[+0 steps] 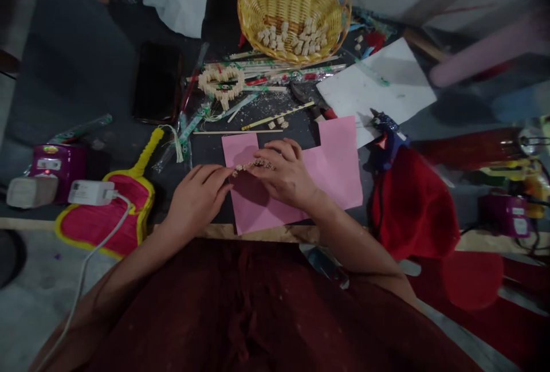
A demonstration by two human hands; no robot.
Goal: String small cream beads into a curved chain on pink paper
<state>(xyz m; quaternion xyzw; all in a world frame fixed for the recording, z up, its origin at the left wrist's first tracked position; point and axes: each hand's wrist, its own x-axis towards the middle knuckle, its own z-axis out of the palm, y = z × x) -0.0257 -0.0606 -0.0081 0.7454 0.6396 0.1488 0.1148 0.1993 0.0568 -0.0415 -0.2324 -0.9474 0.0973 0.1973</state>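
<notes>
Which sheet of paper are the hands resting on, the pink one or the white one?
The pink sheet at the table's near edge; both hands sit on it. The white sheet lies farther back, untouched.

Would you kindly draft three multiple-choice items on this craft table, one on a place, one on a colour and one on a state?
1. Where is the wicker basket?
A. at the far side of the table, beyond the pink paper
B. on the person's lap
C. under the white sheet

2. What colour is the paper under the hands?
A. green
B. pink
C. black

3. What are the left hand and right hand doing?
A. resting apart, touching nothing
B. both lifting the basket
C. pinching a short row of small pale pieces between them

Answers: 1 A, the basket stands beyond the paper at the far side; 2 B, the sheet is plainly pink; 3 C, the fingertips of both hands meet on the row over the paper.
</notes>
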